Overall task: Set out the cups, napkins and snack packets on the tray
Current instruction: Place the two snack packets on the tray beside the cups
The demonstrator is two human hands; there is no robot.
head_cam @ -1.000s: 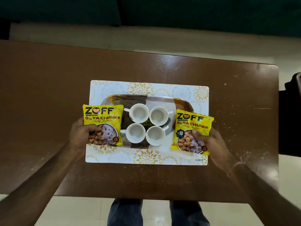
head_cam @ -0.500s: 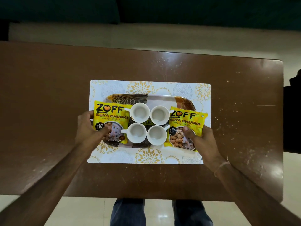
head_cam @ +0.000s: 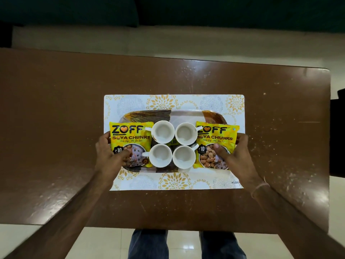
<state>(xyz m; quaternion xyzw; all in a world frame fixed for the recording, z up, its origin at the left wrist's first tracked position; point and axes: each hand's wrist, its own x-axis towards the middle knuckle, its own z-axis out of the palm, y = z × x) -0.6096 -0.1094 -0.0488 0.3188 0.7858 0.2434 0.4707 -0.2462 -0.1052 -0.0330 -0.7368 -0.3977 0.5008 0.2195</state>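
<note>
Several white cups (head_cam: 162,134) stand in a tight square in the middle of a patterned tray (head_cam: 186,115). A yellow snack packet (head_cam: 130,136) lies on the tray's left end, and my left hand (head_cam: 110,156) grips its lower left corner, thumb on top. A second yellow snack packet (head_cam: 216,139) lies on the right end, held at its lower right by my right hand (head_cam: 235,156). Both packets touch the cup handles. No napkins are visible.
The tray rests on a white and gold floral placemat (head_cam: 173,101) on a brown table (head_cam: 56,118). A dark object (head_cam: 338,131) stands past the table's right edge. My legs show below the near edge.
Both hands brought the packets inward from the tray's outer sides, and the packets now lie flat on the tray ends against the cups.
</note>
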